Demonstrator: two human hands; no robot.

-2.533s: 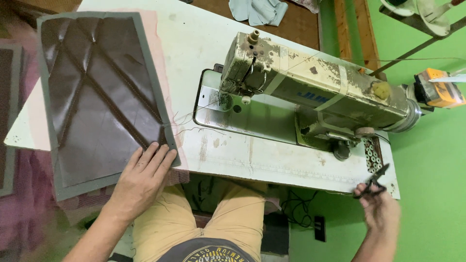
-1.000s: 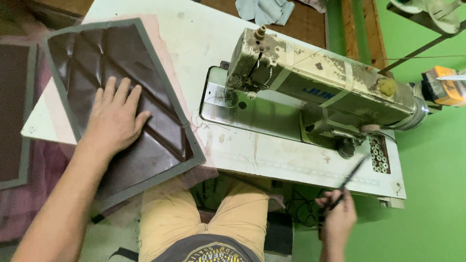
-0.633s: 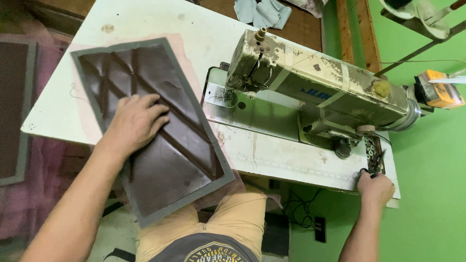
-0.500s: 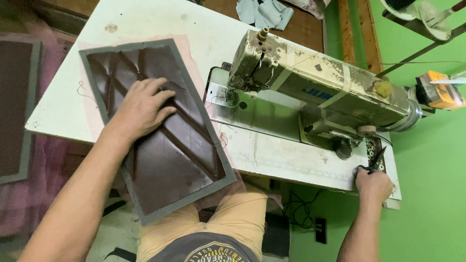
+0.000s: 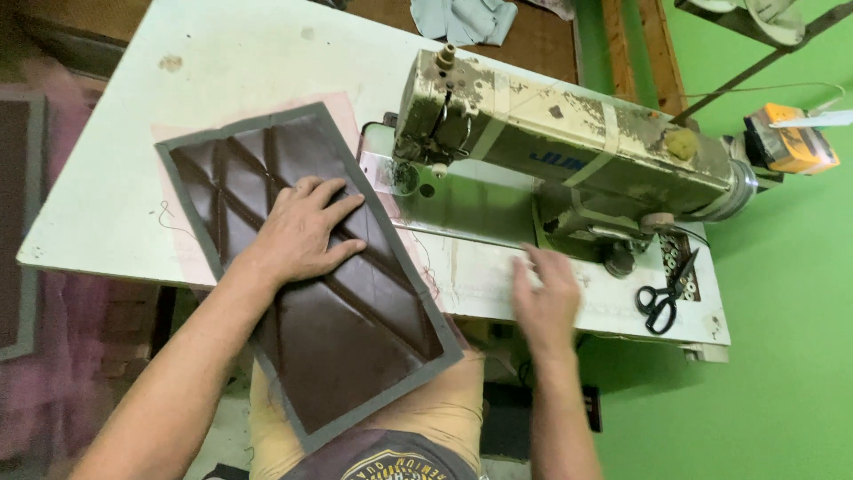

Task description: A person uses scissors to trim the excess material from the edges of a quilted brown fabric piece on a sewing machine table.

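Two bare hands work at a white sewing table (image 5: 133,133). The left hand (image 5: 302,233) lies flat, fingers spread wide, palm down on a dark brown quilted panel (image 5: 346,329) with a grey border and raised diagonal seams. The panel lies tilted, its upper corner at 11 o'clock on the table and its lower end hanging past the near table edge over the person's lap, toward 6 o'clock. A pale pink backing layer (image 5: 182,258) shows beneath the panel's upper and left edges.

The right hand (image 5: 546,298) is at 3 o'clock from the panel, open and holding nothing, fingers extended above the table's front edge; it is motion-blurred, so contact with the table cannot be determined.

A worn cream industrial sewing machine (image 5: 569,151) stands at 1 o'clock from the panel, its needle end nearest the panel's upper right edge. Black-handled scissors (image 5: 665,298) lie on the table at 3 o'clock from the right hand, apart from it. An orange device (image 5: 786,138) sits beyond the machine's right end.
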